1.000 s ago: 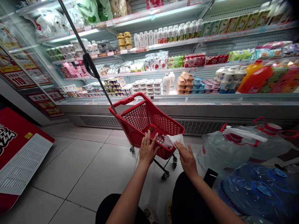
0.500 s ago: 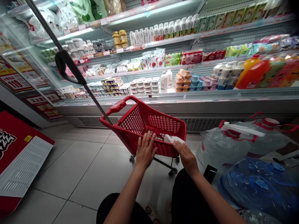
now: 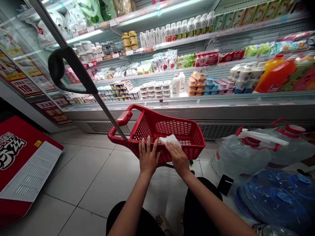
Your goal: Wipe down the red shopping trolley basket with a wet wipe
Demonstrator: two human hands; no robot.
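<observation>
A red plastic shopping cart [image 3: 189, 129] with lattice walls stands before my knees. My left hand [image 3: 148, 156] lies flat against its near side, fingers spread at the rim. On the same rim, further right, my right hand [image 3: 179, 160] presses a white cloth or tissue [image 3: 171, 139], which bunches up past the fingertips over the basket's inside. The cloth's underside is hidden. A grey metal pole [image 3: 108, 113] with a black looped grip [image 3: 73, 70] slants across the cart's handle end; neither hand touches it.
A refrigerated shelf [image 3: 157, 105] of dairy cups, bottles and packs runs behind the cart. Large water jugs [image 3: 242, 155] and blue water barrels [image 3: 275, 196] stand at right, with a black phone [image 3: 225, 185] beside them. A red cabinet [image 3: 22, 170] is at left on the tiled floor [image 3: 83, 170].
My right hand has slid the cloth leftward along the rim, closer to my left hand. The cart sits slightly further right in view, and its wheels show less.
</observation>
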